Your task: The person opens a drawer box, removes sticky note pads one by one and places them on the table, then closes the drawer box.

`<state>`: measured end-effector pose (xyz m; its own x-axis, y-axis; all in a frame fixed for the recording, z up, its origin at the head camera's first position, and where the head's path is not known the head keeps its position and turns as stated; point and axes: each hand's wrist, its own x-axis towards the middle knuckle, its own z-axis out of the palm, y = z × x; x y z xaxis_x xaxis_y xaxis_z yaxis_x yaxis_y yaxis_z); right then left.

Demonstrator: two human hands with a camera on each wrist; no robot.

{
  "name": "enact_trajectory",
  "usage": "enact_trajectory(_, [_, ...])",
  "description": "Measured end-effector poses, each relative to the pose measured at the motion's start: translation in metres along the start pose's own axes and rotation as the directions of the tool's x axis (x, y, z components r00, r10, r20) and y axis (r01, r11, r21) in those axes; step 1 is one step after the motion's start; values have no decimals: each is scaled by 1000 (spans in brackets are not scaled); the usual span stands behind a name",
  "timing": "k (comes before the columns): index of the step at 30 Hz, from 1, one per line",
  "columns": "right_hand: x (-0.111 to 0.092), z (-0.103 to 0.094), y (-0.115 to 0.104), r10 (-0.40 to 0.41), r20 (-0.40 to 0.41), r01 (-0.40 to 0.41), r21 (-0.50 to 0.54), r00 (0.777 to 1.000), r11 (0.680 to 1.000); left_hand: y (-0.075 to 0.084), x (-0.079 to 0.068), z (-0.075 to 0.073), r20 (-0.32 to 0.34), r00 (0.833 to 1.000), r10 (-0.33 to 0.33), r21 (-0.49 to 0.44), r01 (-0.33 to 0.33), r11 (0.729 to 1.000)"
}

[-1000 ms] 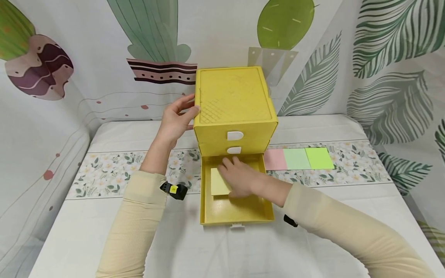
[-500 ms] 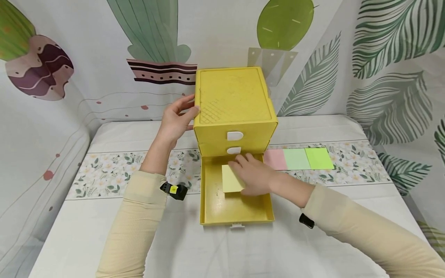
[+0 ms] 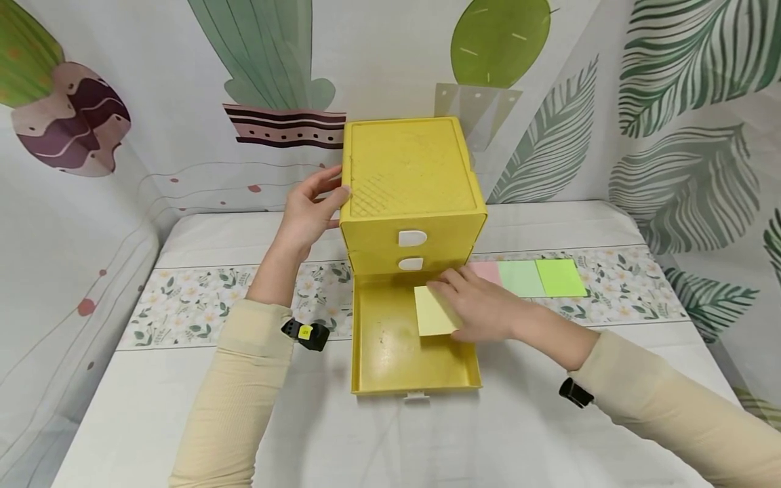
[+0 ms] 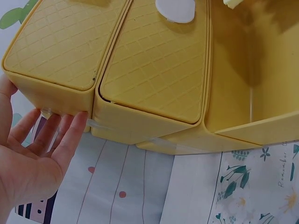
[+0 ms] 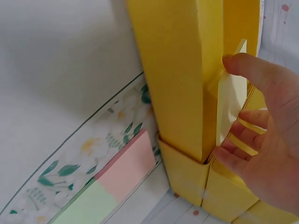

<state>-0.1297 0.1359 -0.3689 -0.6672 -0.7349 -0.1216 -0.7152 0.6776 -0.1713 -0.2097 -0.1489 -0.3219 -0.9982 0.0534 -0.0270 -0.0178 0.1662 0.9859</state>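
Note:
A yellow desktop drawer unit [image 3: 410, 166] stands at the back of the table, its bottom drawer [image 3: 390, 369] pulled out toward the front. My left hand [image 3: 309, 211] touches the unit's left side, fingers fairly straight, as the left wrist view shows with the fingertips [image 4: 79, 122] against the wall. Over the right part of that drawer, my right hand [image 3: 488, 308] holds a pale yellow sticky note pad [image 3: 434, 315]. Thumb and fingers grip the pad's edges in the right wrist view, where the pad [image 5: 230, 105] appears edge-on beside the drawer wall.
Right of the unit, pink [image 3: 486, 272], mint green [image 3: 521, 278] and bright green sticky note pads [image 3: 561, 278] lie in a row on the floral strip of the tablecloth. Two upper drawers with white handles [image 3: 412, 238] are closed. A patterned cloth hangs behind.
My right hand has moved right with the pale yellow pad, from the drawer's middle to its right side. The left hand and the drawer unit have stayed in place.

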Motion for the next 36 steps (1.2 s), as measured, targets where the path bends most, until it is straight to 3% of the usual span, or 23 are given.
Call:
enact_trajectory(14, [-37, -7, 30, 10, -132, -2, 62, 991, 998, 1, -1, 0, -4, 1000, -11, 5, 11, 1000])
enact_trajectory(21, [-55, -6, 46, 54, -107, -48, 59, 993, 997, 1, -1, 0, -1, 1000, -10, 0, 10, 1000])
enact_trajectory(36, [-88, 1, 93, 158, -192, -152, 42, 969, 987, 1, -1, 1, 3, 1000, -4, -1, 4, 1000])
